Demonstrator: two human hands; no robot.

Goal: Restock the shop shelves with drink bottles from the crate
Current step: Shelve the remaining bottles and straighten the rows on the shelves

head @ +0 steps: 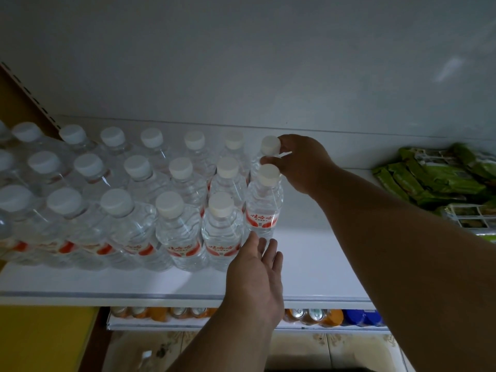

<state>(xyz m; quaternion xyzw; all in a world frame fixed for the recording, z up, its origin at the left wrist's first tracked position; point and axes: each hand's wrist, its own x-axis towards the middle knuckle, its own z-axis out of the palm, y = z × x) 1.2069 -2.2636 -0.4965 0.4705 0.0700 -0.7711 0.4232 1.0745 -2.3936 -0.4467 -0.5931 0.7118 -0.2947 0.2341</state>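
On white shelf, clear white-capped bottle pinched by right hand; left hand flat, empty.

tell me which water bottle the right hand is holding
The back-row bottle at the right end of the block. The right hand pinches it just below its white cap; no hand grips any other bottle.

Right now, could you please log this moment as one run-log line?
right hand: grips back bottle cap | left hand: open, at front bottle base | shelf: three rows
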